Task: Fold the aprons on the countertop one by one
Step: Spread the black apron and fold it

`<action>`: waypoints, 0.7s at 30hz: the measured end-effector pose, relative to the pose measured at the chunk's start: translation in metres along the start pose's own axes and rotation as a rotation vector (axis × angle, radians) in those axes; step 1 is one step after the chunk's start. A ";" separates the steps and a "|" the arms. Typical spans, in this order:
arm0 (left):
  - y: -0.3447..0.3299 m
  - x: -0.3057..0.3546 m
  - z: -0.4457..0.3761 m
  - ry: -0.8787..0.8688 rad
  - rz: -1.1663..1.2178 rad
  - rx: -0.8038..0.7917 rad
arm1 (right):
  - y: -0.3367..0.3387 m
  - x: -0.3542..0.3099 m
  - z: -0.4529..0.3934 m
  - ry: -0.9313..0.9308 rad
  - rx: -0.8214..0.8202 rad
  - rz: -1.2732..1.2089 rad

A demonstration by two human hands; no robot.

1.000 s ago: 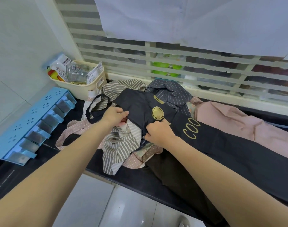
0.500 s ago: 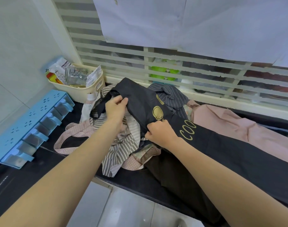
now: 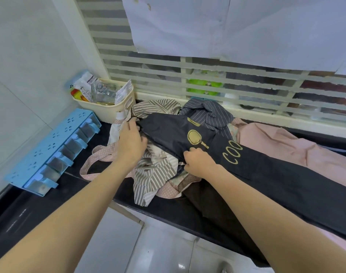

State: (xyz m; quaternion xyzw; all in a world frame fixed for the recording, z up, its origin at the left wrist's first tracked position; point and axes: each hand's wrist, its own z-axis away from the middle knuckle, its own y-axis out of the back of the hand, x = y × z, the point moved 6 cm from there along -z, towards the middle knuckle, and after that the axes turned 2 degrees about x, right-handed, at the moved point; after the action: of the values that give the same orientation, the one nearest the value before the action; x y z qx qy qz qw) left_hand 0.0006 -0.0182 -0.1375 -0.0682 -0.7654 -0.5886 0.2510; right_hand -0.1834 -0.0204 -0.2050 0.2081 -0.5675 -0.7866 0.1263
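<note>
A: Report, left to right.
B: Blue rack [image 3: 50,152], cream basket [image 3: 117,104] at far left. Your left hand [image 3: 131,143] pinches the black apron [image 3: 266,174] at its top edge; your right hand [image 3: 198,161] grips its near edge.
A: Apron location?
B: On the countertop [image 3: 14,219], lying across the striped apron [image 3: 152,174]; pink apron [image 3: 296,148] beside it.

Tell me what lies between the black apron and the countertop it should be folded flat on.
The black apron, gripped by the left hand and right hand, lies over a heap of other aprons: the beige striped apron, the grey pinstriped one and the pink dotted one. Bare countertop shows left of the heap.
</note>
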 end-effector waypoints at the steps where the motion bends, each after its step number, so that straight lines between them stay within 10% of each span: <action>1: 0.000 0.011 0.007 -0.071 -0.089 0.054 | 0.000 0.000 0.005 0.020 0.007 0.010; 9: -0.094 0.134 0.080 -0.927 -0.254 -0.300 | 0.003 0.063 0.065 -0.116 0.149 -0.019; 13: -0.145 0.164 0.113 -1.015 -0.477 -0.557 | -0.024 0.129 0.118 -0.254 -0.006 -0.025; 21: -0.174 0.198 0.141 -1.002 -0.677 -0.538 | -0.056 0.206 0.195 -0.198 -0.105 0.057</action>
State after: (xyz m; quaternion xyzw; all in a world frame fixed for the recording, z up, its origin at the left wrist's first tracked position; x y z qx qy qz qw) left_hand -0.2836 0.0237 -0.2220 -0.1497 -0.5950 -0.7027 -0.3603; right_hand -0.4544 0.0721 -0.2431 0.1064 -0.5411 -0.8279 0.1029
